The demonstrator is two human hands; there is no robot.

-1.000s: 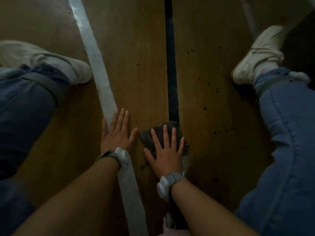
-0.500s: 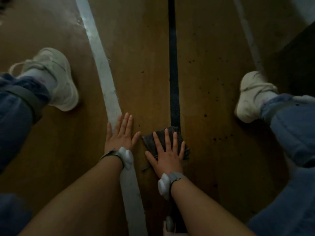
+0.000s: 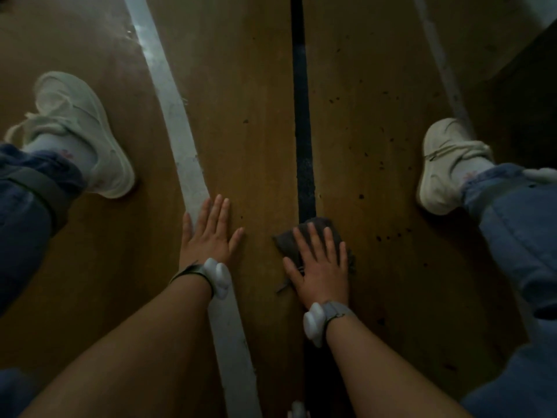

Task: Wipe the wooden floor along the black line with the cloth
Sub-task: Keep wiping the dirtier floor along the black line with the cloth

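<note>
Where the black line (image 3: 303, 131) meets our right hand (image 3: 322, 267), the dark cloth (image 3: 287, 241) lies flat on the wooden floor (image 3: 253, 116), directly beneath the palm and fingers. We see the hand spread on top of it, fingers straight and slightly fanned, pressing down rather than gripping. The cloth pokes out ahead of the fingertips and past the thumb side, and it covers the line just where the fingers point. Beyond the fingertips the line runs straight away from us.

Our left hand (image 3: 211, 233) lies near the right, on its thumb side and apart from the cloth. It is flat and relaxed on bare wood, its little-finger edge over a white line (image 3: 171, 101). Each wrist carries a white device on a strap. The left shoe (image 3: 84, 128) and the right shoe (image 3: 443, 167) sit well out to either side of the hands.
</note>
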